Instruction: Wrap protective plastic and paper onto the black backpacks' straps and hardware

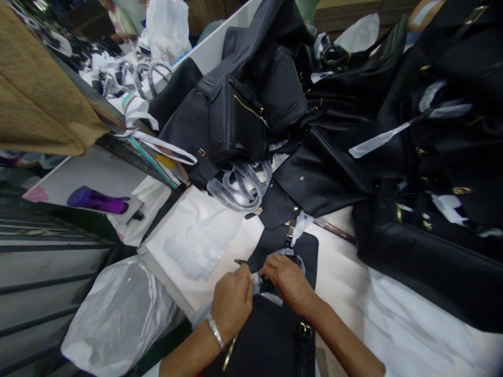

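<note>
A black bag (271,335) with gold buckles lies on the white table just in front of me. My left hand (232,296), with a silver bangle on its wrist, is closed at the bag's middle, by a strip of clear plastic wrap (257,283). A thin dark pointed piece (240,262) shows just beyond its knuckles; whether the hand holds it I cannot tell. My right hand (286,280) has its fingers bent and pressed together on the plastic-wrapped part of the bag. Its fingertips almost meet the left hand, and what lies under them is partly hidden.
Black bags (243,115) are heaped at the back, and more (424,251) lie at the right. Plastic-wrapped handles (243,186) rest ahead. Left are a purple bottle (98,200) and a white plastic sack (113,314). Another person (121,21) is far behind.
</note>
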